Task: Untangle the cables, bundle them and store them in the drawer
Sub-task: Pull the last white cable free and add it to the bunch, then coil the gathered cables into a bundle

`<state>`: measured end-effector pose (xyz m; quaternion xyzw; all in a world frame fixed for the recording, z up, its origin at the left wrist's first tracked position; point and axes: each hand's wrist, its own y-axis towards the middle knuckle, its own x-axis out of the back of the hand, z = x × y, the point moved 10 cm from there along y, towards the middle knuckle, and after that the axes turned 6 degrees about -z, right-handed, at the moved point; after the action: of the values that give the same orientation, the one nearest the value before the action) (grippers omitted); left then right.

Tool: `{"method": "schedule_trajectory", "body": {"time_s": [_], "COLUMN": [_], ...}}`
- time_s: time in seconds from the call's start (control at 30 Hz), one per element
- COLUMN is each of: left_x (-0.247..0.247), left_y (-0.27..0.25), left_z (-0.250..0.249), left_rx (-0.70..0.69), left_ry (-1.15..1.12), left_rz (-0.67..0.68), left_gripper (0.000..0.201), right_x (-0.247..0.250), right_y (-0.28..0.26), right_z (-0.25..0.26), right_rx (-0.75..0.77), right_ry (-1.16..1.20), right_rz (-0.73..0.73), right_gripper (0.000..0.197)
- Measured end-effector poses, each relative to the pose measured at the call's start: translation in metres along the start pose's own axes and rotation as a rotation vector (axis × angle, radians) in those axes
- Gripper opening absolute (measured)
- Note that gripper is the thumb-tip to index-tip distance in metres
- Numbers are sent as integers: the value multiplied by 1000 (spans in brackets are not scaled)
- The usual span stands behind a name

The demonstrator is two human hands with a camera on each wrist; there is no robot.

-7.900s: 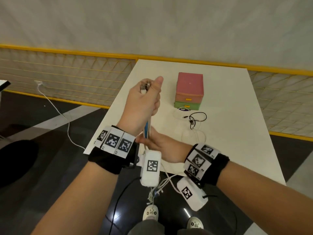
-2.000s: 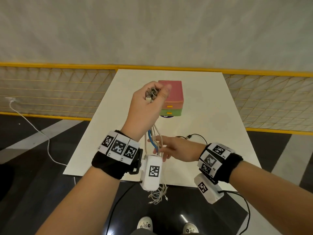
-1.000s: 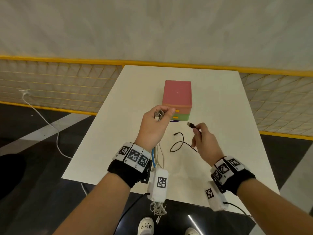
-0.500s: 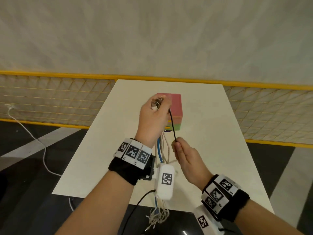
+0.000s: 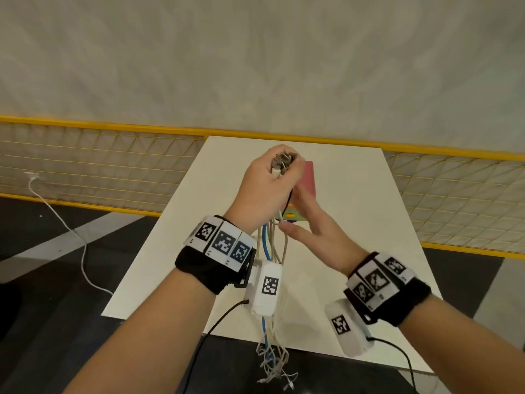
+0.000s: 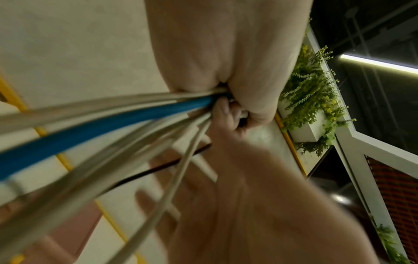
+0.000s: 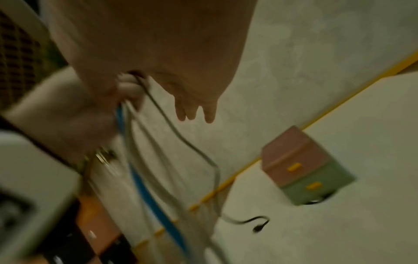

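Left hand: the left hand is clenching the plug ends of the cables in a raised fist above the table, with the connectors poking out of the top of the fist.
Cables: several pale ones and a blue one are hanging down from the fist in one straight sheaf, their loose ends dangling past the near table edge.
Black cable: a black one is running up into the same fist, while its far plug is trailing on the table.
Right hand: the right hand is reaching in just under the fist with straight, relaxed fingers, grasping nothing that the views show; whether it is touching the strands I cannot tell.
Drawers: the small pink and green drawers are standing further back on the table, both looking closed.
Done: the cables appear to be gathered at one end and largely combed straight.
Left: the black tail is waiting to be drawn in; bundling, opening a drawer and stowing are not yet done.
Progress: I am judging this as roughly the middle of the task.
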<state>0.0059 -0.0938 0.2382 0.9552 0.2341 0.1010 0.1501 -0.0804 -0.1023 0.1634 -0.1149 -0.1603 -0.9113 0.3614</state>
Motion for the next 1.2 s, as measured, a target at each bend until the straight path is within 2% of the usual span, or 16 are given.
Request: {"method": "schedule_trajectory", "body": {"time_s": [0.1, 0.2, 0.23, 0.3, 0.4, 0.53, 0.67, 0.8, 0.87, 0.93, 1.0, 1.03, 1.07, 1.1, 1.13, 1.2], "left_x": [-8, -4, -2, 4, 11, 15, 15, 50, 75, 93, 110, 120, 127, 131, 125, 74], "left_y": [-10, -11, -11, -10, -11, -9, -5, 15, 24, 25, 25, 22, 21, 20, 15, -2], "left_z": [-3, -11, -14, -18, -19, -15, -17, -14, -7, 7, 21, 25, 28, 27, 19, -6], "left_rx": [-23, -76, -98, -128, -72, -23, 3, 87, 133, 156, 138, 112, 80, 27, -101, -431], "left_ry": [31, 55, 76, 103, -37, -161, -315, -558, -677, -676, -399, -161, 110, 388, 615, 804], "left_rz": [58, 94, 118, 165, 184, 75, -6, -259, -385, -479, -532, -546, -552, -553, -532, -332], "left_gripper": [13, 11, 10, 10, 27, 39, 43, 43, 43, 43, 34, 18, 16, 40, 54, 45], "right_x": [-5, -19, -20, -23, -27, -29, -33, -31, -25, -22, -14, -9, -5, -1, 0, -3], "right_y": [18, 19, 18, 16, 16, 18, 10, -7, -14, -19, -18, -16, -13, -9, -4, 5], "right_z": [26, 25, 27, 29, 30, 35, 42, 30, 6, -16, -24, -24, -21, -16, -9, 7], "right_rx": [-34, -123, -125, -131, -210, -237, -147, -14, -61, -131, -149, -126, -91, -57, -25, 39], "right_ry": [162, 199, 151, 98, 161, 191, 254, 66, 1, -19, -116, -189, -255, -307, -351, -419], "right_rz": [-78, -81, -100, -114, -98, -54, -35, 55, 64, 79, 70, 56, 40, 34, 39, 62], "right_gripper": [56, 14, 10, 28, 36, 34, 37, 29, 33, 33, 32, 30, 29, 29, 29, 26]}}
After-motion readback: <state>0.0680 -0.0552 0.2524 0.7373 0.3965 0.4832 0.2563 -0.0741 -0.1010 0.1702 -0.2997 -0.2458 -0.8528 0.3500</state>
